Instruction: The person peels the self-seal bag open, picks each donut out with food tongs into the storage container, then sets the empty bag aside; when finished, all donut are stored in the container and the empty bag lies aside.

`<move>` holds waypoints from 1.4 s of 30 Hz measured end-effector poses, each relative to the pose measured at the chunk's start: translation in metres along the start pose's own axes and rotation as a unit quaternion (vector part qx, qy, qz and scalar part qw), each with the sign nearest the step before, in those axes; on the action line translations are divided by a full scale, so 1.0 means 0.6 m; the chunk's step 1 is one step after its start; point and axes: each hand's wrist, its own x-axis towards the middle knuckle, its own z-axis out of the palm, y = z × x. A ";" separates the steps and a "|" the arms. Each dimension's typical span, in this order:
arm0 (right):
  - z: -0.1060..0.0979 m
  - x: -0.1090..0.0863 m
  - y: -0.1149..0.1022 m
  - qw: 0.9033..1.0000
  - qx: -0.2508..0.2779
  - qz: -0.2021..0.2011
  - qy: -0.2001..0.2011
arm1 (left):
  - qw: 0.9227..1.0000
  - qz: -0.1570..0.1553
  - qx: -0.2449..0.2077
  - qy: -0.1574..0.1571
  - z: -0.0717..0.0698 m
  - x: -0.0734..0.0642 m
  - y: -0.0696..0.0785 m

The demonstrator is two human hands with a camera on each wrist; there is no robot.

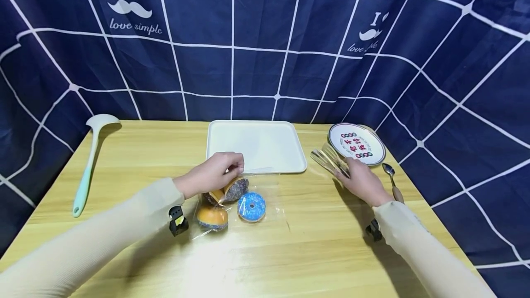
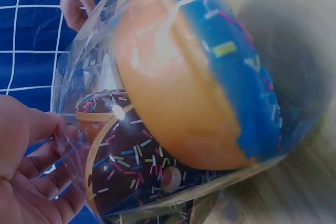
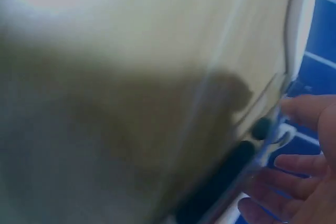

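Head view shows a pale wood-grain table [image 1: 306, 252] walled by navy cloth [image 1: 256, 17] with a white grid and moustache prints. Near the tabletop's middle, the left hand [image 1: 212, 172] pinches a clear bag [image 1: 234, 210] of doughnuts [image 1: 251, 206]. Tray [image 1: 256, 146] at twelve o'clock, ladle [image 1: 92, 151] at ten, printed dish [image 1: 357, 144] at two. Beside the dish, the right hand [image 1: 365, 182] apparently grips metal tongs [image 1: 325, 161]; its wrist view is blurred.

Dark-blue fabric curtains with white grid lines [image 1: 258, 70] are enclosing a pale wood-grain desk [image 1: 310, 243], making a screened-off nook, its room unclear. Hinting at a kitchen, a white-and-mint-green ladle [image 1: 89, 164] is lying left of the left hand [image 1: 213, 174] and a round, white, red-lettered plate [image 1: 356, 144] is resting beyond the right hand [image 1: 364, 181].
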 end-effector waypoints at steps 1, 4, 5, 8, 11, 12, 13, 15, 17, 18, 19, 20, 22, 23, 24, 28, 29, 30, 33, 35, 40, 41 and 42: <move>0.003 0.000 0.006 1.000 0.007 0.006 -0.009 | 1.000 0.001 0.000 0.000 0.001 -0.001 -0.001; 0.010 0.002 0.018 0.999 0.031 0.010 -0.028 | 1.000 0.003 -0.001 0.001 0.004 -0.003 -0.002; 0.012 0.003 0.020 0.999 0.036 0.005 -0.028 | 1.000 0.005 -0.001 0.002 0.004 -0.003 -0.002; 0.013 0.007 0.024 0.999 0.043 -0.011 -0.020 | 1.000 0.004 0.000 0.004 0.005 -0.004 -0.002; 0.011 0.010 0.024 0.999 0.044 -0.020 -0.015 | 1.000 0.002 -0.002 0.004 0.004 -0.004 -0.003; 0.009 0.010 0.023 0.999 0.043 -0.021 -0.012 | 1.000 0.001 -0.003 0.003 0.004 -0.003 -0.003; 0.007 0.010 0.022 0.999 0.046 -0.021 -0.012 | 1.000 0.001 -0.004 0.003 0.003 -0.003 -0.003; 0.004 0.009 0.019 0.999 0.047 -0.023 -0.002 | 1.000 0.002 -0.005 0.003 0.002 -0.003 -0.003; -0.002 0.007 0.014 0.998 0.052 -0.029 0.008 | 1.000 0.001 -0.006 0.001 0.001 -0.002 -0.002; -0.005 0.006 0.010 0.998 0.053 -0.036 0.014 | 1.000 0.000 -0.005 0.000 0.001 -0.003 -0.002; -0.009 0.004 0.006 0.997 0.055 -0.045 0.015 | 1.000 -0.002 -0.005 0.000 0.001 -0.003 -0.002; -0.012 0.003 0.002 0.997 0.055 -0.056 0.017 | 1.000 -0.004 -0.005 -0.001 0.000 -0.004 -0.002; -0.019 -0.002 -0.009 0.995 0.058 -0.085 0.010 | 1.000 -0.008 -0.005 -0.001 0.000 -0.005 -0.003; -0.022 -0.004 -0.013 0.993 0.056 -0.104 0.003 | 1.000 -0.009 -0.006 -0.002 0.000 -0.006 -0.003; -0.024 -0.007 -0.017 0.991 0.052 -0.124 -0.004 | 1.000 -0.010 -0.006 -0.002 0.001 -0.007 -0.003; -0.026 -0.023 -0.033 0.980 0.033 -0.194 -0.036 | 1.000 -0.007 -0.007 -0.001 0.002 -0.007 -0.003; -0.024 -0.026 -0.037 0.977 0.026 -0.209 -0.042 | 1.000 -0.006 -0.007 0.000 0.002 -0.007 -0.003; -0.023 -0.030 -0.040 0.974 0.023 -0.219 -0.048 | 1.000 -0.004 -0.007 0.000 0.002 -0.007 -0.002; -0.018 -0.037 -0.054 0.969 0.021 -0.239 -0.063 | 1.000 0.000 -0.004 0.001 0.002 -0.006 -0.001; -0.014 -0.040 -0.062 0.965 0.021 -0.250 -0.074 | 1.000 0.001 -0.003 0.000 0.001 -0.005 -0.001; -0.005 -0.041 -0.082 0.956 0.022 -0.272 -0.109 | 1.000 0.007 -0.001 -0.001 0.000 -0.004 0.000; -0.004 -0.041 -0.086 0.954 0.023 -0.274 -0.114 | 1.000 0.008 0.001 -0.001 -0.001 -0.003 0.000; -0.003 -0.041 -0.090 0.953 0.025 -0.278 -0.119 | 1.000 0.010 0.002 -0.002 -0.001 -0.003 0.000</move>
